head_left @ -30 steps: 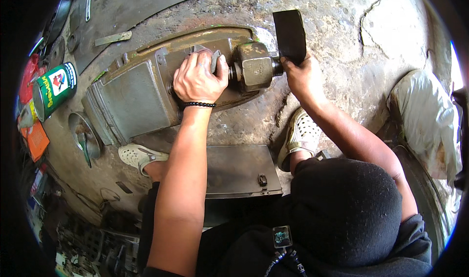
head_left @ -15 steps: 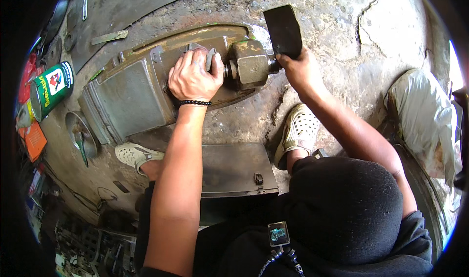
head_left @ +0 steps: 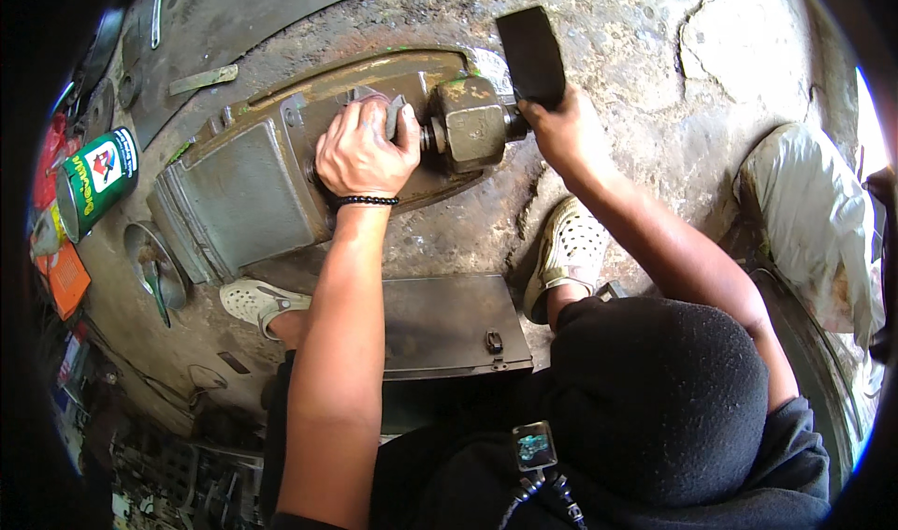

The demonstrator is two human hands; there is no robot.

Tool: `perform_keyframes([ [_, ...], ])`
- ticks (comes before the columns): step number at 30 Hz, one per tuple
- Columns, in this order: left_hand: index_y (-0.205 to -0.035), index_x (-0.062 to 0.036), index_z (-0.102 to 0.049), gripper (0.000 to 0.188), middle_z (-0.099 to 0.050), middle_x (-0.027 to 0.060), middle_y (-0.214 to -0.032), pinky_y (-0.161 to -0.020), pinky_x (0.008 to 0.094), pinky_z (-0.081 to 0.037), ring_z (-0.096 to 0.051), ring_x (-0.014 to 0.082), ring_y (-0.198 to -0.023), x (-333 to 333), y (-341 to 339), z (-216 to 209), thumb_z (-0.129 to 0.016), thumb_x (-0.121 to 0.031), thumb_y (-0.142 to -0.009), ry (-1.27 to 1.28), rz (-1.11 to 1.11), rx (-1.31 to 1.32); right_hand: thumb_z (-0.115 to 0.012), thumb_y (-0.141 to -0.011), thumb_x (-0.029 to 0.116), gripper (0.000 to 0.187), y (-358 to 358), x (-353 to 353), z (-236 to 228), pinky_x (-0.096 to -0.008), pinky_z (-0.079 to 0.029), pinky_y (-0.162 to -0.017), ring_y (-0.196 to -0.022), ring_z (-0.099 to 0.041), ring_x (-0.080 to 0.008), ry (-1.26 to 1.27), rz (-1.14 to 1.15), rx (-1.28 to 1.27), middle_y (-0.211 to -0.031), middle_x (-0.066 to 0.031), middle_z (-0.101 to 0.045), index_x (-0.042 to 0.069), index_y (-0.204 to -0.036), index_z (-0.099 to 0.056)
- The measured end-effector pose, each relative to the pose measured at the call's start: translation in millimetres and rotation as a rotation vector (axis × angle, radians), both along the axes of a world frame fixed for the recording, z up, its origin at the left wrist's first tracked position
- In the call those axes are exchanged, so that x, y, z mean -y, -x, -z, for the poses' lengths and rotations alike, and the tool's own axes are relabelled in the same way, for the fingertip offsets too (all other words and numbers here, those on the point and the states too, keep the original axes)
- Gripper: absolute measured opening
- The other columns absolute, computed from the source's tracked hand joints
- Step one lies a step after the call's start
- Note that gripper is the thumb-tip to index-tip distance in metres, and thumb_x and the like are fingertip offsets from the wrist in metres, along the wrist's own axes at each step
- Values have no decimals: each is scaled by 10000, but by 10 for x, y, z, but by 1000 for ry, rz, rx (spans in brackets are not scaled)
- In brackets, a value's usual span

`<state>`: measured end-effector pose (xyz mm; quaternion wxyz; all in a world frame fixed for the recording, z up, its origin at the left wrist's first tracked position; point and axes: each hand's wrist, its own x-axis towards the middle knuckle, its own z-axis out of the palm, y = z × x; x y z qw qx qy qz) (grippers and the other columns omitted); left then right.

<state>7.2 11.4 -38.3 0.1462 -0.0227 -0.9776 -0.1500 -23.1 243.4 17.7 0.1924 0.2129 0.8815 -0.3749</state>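
Brown-grey metal vise (head_left: 248,186) lies on rough floor (head_left: 622,72); left hand (head_left: 367,156) clasps grey scrap (head_left: 397,111), right hand (head_left: 567,139) pinches flat dark sheet (head_left: 531,55); green tin (head_left: 84,193) nearby.

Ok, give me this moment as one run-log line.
left hand: on metal assembly, at grey piece | right hand: holding dark rectangular sheet beside shaft end | green can: left of assembly

The long, brown and grey-green metal casting (head_left: 248,188) shows yellowish flecks; the black, flat, four-sided sheet (head_left: 531,55) is plain; the green cylindrical tin (head_left: 77,198) bears white and red.
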Motion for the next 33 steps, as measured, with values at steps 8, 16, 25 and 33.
perform_keyframes([
  [8,-927,-154,-724,224,-714,41,-885,-680,435,-544,-705,301,-787,1,-8,-3,-692,-374,-903,4,-11,1,-740,-888,177,285,-54,-55,129,-473,-574,-821,-915,-740,-427,97,12,-35,-922,-274,-732,-31,-1076,-687],
  [16,-922,-152,-718,216,-718,44,-898,-680,446,-538,-704,313,-793,3,-7,13,-675,-363,-920,20,14,-15,-743,-885,162,315,-75,-120,250,-481,-575,-838,-929,-728,-444,31,-127,-160,-948,-283,-729,-45,-1110,-670],
  [25,-917,-149,-723,251,-709,41,-889,-692,442,-539,-705,295,-808,14,-15,45,-685,-397,-907,44,22,-6,-758,-882,190,324,17,-139,142,-484,-575,-859,-932,-730,-440,60,-130,-78,-956,-294,-728,-36,-1103,-687],
  [33,-1012,-71,-742,246,-760,95,-999,-813,401,-572,-743,294,-906,8,77,-98,-710,-312,-971,-485,-142,172,-812,-915,283,257,-25,-995,286,-289,-381,-525,-569,-483,-70,248,427,-182,-679,21,-604,57,-861,-702],
])
